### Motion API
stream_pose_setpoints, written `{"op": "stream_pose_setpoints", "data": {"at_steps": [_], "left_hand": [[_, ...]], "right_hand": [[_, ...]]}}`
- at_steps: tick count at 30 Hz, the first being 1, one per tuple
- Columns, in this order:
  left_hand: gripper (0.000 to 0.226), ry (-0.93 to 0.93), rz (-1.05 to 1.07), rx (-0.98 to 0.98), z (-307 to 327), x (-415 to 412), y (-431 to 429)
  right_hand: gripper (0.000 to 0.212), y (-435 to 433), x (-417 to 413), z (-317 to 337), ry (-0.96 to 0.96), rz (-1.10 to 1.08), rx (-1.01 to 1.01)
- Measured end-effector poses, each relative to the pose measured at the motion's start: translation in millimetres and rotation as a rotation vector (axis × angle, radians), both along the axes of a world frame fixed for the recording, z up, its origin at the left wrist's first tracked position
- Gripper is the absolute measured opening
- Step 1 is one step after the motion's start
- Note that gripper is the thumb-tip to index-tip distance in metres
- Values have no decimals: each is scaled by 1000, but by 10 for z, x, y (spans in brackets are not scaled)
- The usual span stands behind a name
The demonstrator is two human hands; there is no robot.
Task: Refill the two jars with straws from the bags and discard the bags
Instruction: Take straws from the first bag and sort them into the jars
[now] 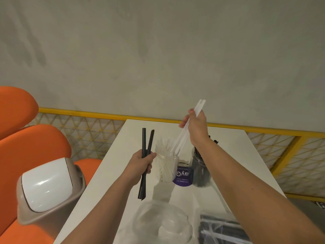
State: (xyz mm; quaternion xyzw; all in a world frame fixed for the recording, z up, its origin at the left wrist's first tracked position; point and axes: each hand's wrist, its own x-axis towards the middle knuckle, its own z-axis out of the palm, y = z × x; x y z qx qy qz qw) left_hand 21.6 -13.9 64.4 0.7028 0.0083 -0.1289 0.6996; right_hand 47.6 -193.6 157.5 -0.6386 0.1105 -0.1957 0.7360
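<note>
My left hand (141, 163) grips two black straws (147, 152) upright, left of the jars. My right hand (196, 125) holds a few white straws (182, 134), slanted with their lower ends over the mouth of the clear jar (166, 166), which holds several white straws. A second jar (200, 170) with black straws stands to its right, partly hidden by my right forearm. A crumpled clear bag (163, 224) lies at the near table edge. A bag with black straws (221, 229) lies to its right.
A white table (233, 148) carries everything. A purple round sign (182, 176) stands between the jars. A beige swing-lid bin (47, 187) stands left of the table, beside orange seats (33, 143). A yellow mesh rail (290, 155) runs behind.
</note>
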Motion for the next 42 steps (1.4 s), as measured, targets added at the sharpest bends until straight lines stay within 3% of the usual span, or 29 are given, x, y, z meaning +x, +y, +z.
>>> {"op": "stream_pose_setpoints", "data": {"at_steps": [4, 9, 14, 17, 25, 28, 32, 36, 39, 42], "left_hand": [[11, -19, 38, -3, -9, 15, 13], [13, -49, 71, -3, 18, 39, 40], [12, -52, 71, -13, 59, 47, 9], [12, -53, 71, -12, 56, 53, -12], [13, -88, 21, -12, 90, 4, -119], [15, -135, -36, 2, 155, -35, -194], [12, -200, -174, 56, 266, -83, -374], [10, -203, -317, 74, 379, -124, -622], [12, -192, -351, 71, 419, -134, -789], [28, -190, -324, 161, 378, -127, -927]], "right_hand": [[17, 114, 91, -49, -109, 60, -223], [14, 225, 233, -119, -243, 97, -325], [26, 319, 203, -575, -135, 166, -378], [22, 292, 180, -681, -48, 168, -362], [17, 161, 112, -603, -100, 66, -531], [23, 194, -9, -470, -109, 98, -467], [43, 231, -170, -254, 107, 370, -283], [19, 50, -294, -98, 150, 518, -155], [13, -150, -370, -14, 135, 481, -227], [10, -385, -410, 48, 81, 354, -360]]}}
